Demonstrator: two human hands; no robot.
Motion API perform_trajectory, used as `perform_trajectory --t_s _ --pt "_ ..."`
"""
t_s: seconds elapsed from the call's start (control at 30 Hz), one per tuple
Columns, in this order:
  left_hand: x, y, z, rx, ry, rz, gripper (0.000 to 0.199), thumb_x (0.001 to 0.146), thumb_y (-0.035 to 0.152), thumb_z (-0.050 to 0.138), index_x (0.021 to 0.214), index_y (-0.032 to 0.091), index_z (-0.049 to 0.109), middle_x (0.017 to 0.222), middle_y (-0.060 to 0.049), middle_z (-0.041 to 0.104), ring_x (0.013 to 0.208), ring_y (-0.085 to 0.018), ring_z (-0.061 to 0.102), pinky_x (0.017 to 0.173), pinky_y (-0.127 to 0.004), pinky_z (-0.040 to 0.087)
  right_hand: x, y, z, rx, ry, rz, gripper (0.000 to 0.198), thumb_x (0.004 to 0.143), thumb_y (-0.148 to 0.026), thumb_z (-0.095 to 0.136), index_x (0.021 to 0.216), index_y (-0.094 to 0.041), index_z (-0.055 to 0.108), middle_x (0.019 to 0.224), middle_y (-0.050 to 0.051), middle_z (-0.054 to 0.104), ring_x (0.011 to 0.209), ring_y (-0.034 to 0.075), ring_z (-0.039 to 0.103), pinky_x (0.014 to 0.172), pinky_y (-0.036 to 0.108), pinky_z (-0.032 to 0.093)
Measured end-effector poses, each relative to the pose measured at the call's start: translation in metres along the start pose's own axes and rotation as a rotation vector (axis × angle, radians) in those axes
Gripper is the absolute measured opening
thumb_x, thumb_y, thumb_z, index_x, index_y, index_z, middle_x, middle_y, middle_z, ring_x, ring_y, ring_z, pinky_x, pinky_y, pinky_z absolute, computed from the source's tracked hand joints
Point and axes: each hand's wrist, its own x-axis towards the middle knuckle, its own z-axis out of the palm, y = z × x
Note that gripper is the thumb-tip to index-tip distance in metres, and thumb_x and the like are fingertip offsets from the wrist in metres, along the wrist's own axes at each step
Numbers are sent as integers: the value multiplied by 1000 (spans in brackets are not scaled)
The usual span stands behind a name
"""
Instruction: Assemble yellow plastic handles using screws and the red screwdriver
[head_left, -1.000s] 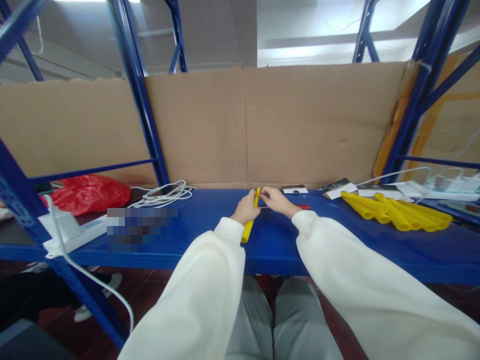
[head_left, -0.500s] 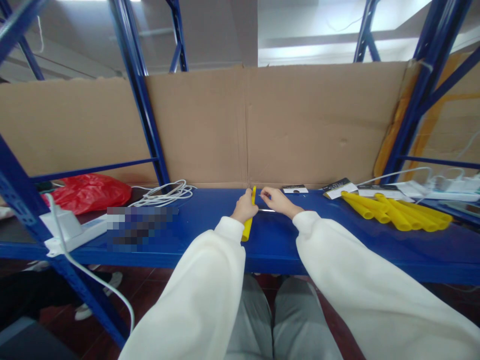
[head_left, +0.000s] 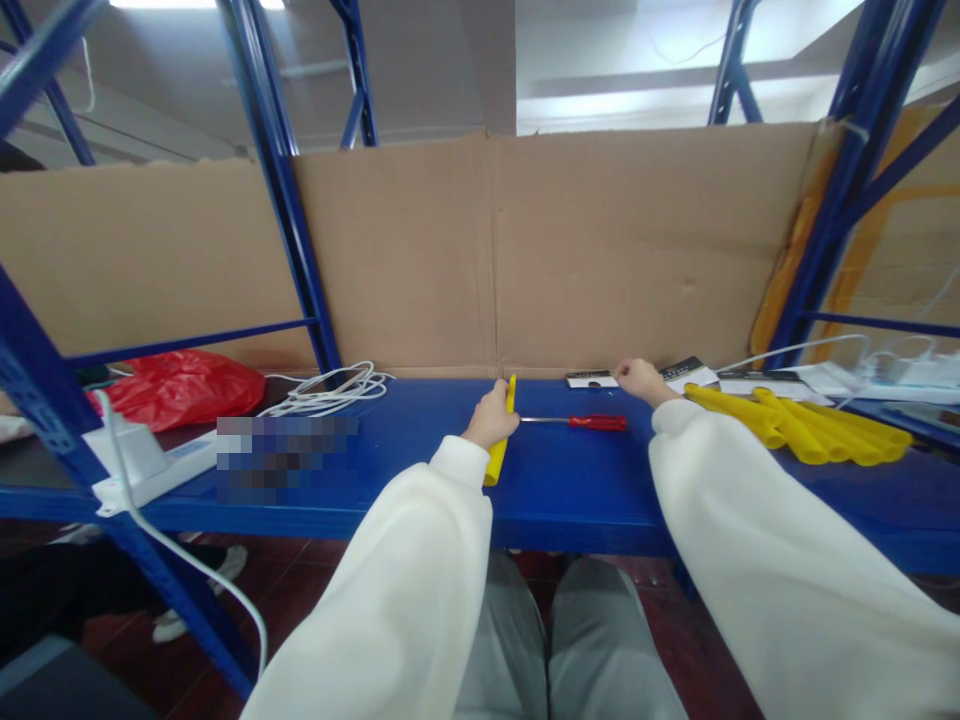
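My left hand (head_left: 491, 415) is wrapped round a slim yellow tapered tube (head_left: 496, 464), whose narrow tip points away from me. A screwdriver with a red handle (head_left: 598, 422) lies on the blue shelf, its metal shaft pointing at the tube. Farther right, my right hand (head_left: 643, 380) has its fingers curled together beside the right end of a small black-and-white card or box (head_left: 589, 380). Whatever those fingertips may hold is too small to make out.
More yellow tubes (head_left: 814, 430) lie in a row at the right, in front of black-and-white packets (head_left: 686, 374). White cable (head_left: 349, 385), a red plastic bag (head_left: 196, 385) and a power strip (head_left: 161, 480) are at the left. Cardboard (head_left: 637, 250) closes off the back.
My right hand has moved right, from beside the tube to the small card, leaving the screwdriver's red handle in view. The left hand keeps the tube in nearly the same place.
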Motion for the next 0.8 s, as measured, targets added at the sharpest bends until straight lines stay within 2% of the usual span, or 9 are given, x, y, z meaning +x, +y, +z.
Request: perform_trajectory --t_s 0.07,0.17,0.3,0.43,0.6,0.7,0.8 --pt "0 0 0 1 1 0 39 83 7 62 118 20 52 118 -13 71 92 -23 75 82 -33 57 -4 17 4 -21 -33 26 19 81 -17 60 84 -20 78 88 11 77 87 26 72 76 33 52" --pt "-1 1 0 -3 3 9 38 83 7 63 116 21 52 119 -12 71 92 -22 75 82 -31 57 -11 28 12 -40 -81 -5 19 82 -16 60 82 -19 78 86 11 77 84 25 72 74 31 53" --pt "-2 1 -1 -9 0 13 38 83 7 63 117 20 52 121 -13 70 90 -22 75 81 -31 57 -15 25 19 -99 -113 -68 17 81 -14 61 82 -18 78 88 13 77 87 26 73 78 32 53" --pt "-3 2 -2 -23 -7 7 38 83 6 62 118 18 52 119 -14 71 89 -22 75 80 -32 57 -14 20 22 -151 -160 -69 17 85 -18 62 91 -17 77 96 14 78 96 27 72 83 33 53" --pt "-3 2 -2 -46 -9 9 40 82 6 62 120 17 52 115 -15 72 89 -24 75 80 -33 57 -13 25 19 -28 -15 -38 34 86 -8 53 110 -14 76 110 14 77 102 24 72 88 28 52" --pt "-1 1 -2 -46 -10 18 40 83 7 62 120 16 52 122 -17 69 91 -24 75 80 -33 57 -13 28 13 16 -11 -74 38 82 -4 50 101 -17 80 106 10 79 103 22 72 89 25 52" --pt "0 -1 -1 -49 -10 18 41 83 8 63 121 16 52 122 -17 69 92 -25 75 79 -32 57 -14 28 11 -23 -119 -105 36 76 -4 54 90 -20 83 100 7 80 99 23 73 88 25 53"
